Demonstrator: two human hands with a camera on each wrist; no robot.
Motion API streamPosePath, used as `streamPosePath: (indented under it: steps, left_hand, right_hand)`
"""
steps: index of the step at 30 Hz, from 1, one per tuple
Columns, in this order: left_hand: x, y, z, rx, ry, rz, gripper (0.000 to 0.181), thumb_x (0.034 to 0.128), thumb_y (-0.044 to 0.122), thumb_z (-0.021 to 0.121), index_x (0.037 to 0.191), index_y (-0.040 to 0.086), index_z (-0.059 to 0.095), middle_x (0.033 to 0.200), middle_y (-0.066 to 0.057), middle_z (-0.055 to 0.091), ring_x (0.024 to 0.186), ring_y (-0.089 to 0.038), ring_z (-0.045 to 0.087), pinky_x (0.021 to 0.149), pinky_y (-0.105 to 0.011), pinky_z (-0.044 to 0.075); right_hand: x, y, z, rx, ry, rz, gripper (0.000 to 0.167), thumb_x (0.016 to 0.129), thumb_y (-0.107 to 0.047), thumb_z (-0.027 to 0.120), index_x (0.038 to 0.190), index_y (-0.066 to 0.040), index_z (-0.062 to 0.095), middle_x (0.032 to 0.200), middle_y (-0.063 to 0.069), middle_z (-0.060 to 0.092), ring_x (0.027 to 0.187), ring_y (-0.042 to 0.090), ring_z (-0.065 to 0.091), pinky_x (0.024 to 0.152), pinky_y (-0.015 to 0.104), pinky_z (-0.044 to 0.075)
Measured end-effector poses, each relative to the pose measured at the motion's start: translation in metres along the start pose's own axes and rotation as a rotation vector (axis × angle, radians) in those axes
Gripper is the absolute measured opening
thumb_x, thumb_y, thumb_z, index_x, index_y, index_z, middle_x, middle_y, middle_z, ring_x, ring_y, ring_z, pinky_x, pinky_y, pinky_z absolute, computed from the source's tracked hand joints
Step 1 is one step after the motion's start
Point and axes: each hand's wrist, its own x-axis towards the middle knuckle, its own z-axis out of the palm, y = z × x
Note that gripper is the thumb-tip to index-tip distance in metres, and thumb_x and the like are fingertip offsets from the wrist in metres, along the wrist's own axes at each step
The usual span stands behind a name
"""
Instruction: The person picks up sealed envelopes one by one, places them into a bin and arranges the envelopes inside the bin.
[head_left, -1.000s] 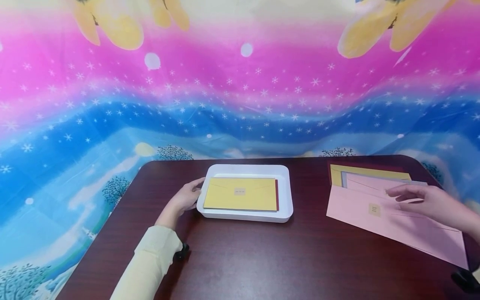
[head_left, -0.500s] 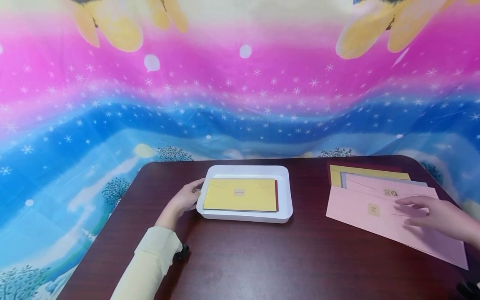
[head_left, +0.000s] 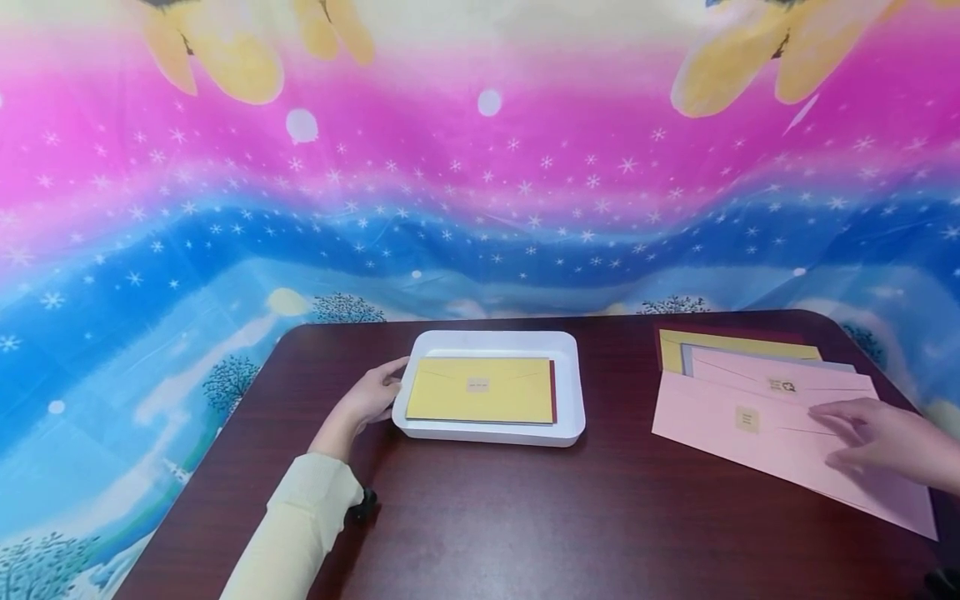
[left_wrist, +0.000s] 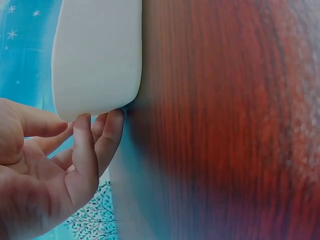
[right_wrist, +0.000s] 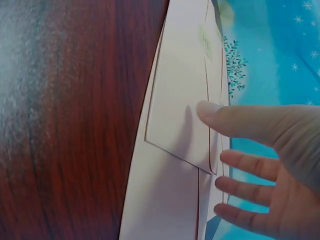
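A white tray [head_left: 487,435] stands on the table, with a yellow envelope [head_left: 450,398] bearing a small label on top inside it. A dark red edge shows beneath that envelope. My left hand [head_left: 369,396] holds the tray's left end. In the left wrist view, the thumb [left_wrist: 47,123] meets the rim and bent fingers [left_wrist: 85,150] touch the end wall. My right hand [head_left: 888,442] is over the pink envelopes [head_left: 720,429] at the right, fingers relaxed and apart, holding nothing. The right wrist view shows its thumb [right_wrist: 240,117] close above a pink envelope [right_wrist: 180,90]; contact is unclear.
Behind the front pink envelopes, another pink envelope [head_left: 738,371] overlaps a grey edge, a yellow envelope [head_left: 671,346] and a dark red one. The brown table [head_left: 525,525] has a rounded far edge. A patterned cloth [head_left: 487,183] hangs behind it.
My right hand has drawn back to the right and slightly down over the pink envelopes, uncovering a label on the one behind. The left hand and tray have stayed put.
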Motion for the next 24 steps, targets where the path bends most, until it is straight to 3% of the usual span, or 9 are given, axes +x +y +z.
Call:
streamPosePath:
  steps: [7, 16, 24]
  left_hand:
    - [-0.0013, 0.0013, 0.0, 0.011, 0.011, -0.006, 0.059, 0.1074, 0.011, 0.046, 0.163, 0.013, 0.028, 0.147, -0.026, 0.05, 0.123, -0.033, 0.059, 0.097, -0.045, 0.053]
    - [-0.0005, 0.0007, -0.0005, 0.023, 0.019, -0.009, 0.058, 0.1075, 0.011, 0.044, 0.163, 0.012, 0.029, 0.147, -0.026, 0.05, 0.119, -0.031, 0.06, 0.091, -0.04, 0.055]
    - [0.0008, 0.001, 0.0003, 0.024, 0.017, -0.013, 0.058, 0.1075, 0.01, 0.044, 0.163, 0.012, 0.029, 0.145, -0.026, 0.051, 0.12, -0.031, 0.06, 0.091, -0.04, 0.055]
  right_hand:
    - [-0.0023, -0.0004, 0.0033, 0.011, -0.082, 0.077, 0.073, 0.069, -0.02, 0.093, 0.119, 0.02, 0.059, 0.117, 0.044, 0.056, 0.11, 0.063, 0.048, 0.085, 0.073, 0.041]
    - [-0.001, 0.0014, 0.0063, -0.004, -0.061, 0.074, 0.081, 0.064, -0.021, 0.095, 0.121, 0.021, 0.056, 0.114, 0.043, 0.057, 0.106, 0.061, 0.05, 0.084, 0.072, 0.043]
    - [-0.0041, 0.0001, 0.007, -0.09, 0.046, 0.057, 0.077, 0.065, -0.02, 0.094, 0.121, 0.018, 0.057, 0.107, 0.043, 0.054, 0.1, 0.056, 0.047, 0.084, 0.072, 0.041]
